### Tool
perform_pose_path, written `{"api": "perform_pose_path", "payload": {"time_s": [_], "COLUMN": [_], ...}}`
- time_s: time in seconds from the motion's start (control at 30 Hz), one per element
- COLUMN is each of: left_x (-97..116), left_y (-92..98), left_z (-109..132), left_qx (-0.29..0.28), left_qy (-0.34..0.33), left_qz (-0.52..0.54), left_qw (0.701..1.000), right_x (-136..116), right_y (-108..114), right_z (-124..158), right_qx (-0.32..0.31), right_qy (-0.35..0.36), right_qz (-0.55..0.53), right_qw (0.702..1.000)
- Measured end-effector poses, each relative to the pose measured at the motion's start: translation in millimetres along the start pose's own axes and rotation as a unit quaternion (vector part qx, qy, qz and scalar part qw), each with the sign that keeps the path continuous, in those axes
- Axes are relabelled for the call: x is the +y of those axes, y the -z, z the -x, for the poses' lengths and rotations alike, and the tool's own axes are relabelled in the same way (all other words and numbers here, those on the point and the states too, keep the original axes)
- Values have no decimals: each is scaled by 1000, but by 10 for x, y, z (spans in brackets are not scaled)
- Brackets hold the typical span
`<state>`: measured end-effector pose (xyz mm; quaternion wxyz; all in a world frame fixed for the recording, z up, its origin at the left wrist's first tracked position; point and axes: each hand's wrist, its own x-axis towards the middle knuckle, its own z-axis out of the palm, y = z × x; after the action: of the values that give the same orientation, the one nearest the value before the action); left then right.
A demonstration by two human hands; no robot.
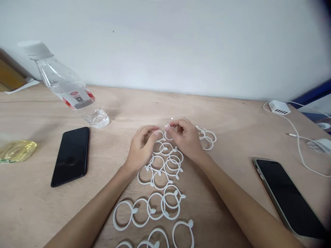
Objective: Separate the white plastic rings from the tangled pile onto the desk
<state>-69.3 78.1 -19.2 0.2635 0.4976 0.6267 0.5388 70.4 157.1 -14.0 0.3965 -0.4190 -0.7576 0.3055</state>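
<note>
Many white rings with small tabs (160, 180) lie in overlapping rows down the middle of the wooden table. At the far end of the rows, my left hand (143, 144) pinches the edge of a white ring (160, 135) between thumb and forefinger. My right hand (184, 136) is beside it, thumb and forefinger closed on the tab of another white ring (168, 135). Part of that ring is hidden by the fingers. Just right of my right hand lies a small cluster of white rings (207, 143).
A clear bottle (74, 93) and a black phone (71, 155) are on the left, with a yellowish bottle (19, 150) at the edge. On the right are a cased phone (289, 196), a white charger (279, 107) and a white cable (298, 144). A wall stands behind.
</note>
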Motion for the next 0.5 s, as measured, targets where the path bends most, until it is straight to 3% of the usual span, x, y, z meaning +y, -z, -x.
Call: {"api": "perform_pose_path", "payload": {"time_s": [0.07,0.13,0.3,0.4,0.5], "left_x": [-14,-11,31,42,33], "left_y": [-7,-12,-23,-29,-27], "left_z": [9,22,53,62,66], "left_qx": [-16,-42,-65,-46,-4], "left_qy": [9,11,32,35,21], "left_qz": [9,21,3,-4,-24], "left_qw": [1000,999,997,998,999], "right_x": [-106,-183,-204,-186,-201], "right_y": [-38,-73,-117,-105,-93], "right_z": [18,35,53,54,68], "right_qx": [-35,-62,-78,-84,-77], "right_qy": [-71,-134,-193,-185,-134], "right_qz": [-151,-272,-409,-400,-319], "right_qw": [985,951,888,894,935]}}
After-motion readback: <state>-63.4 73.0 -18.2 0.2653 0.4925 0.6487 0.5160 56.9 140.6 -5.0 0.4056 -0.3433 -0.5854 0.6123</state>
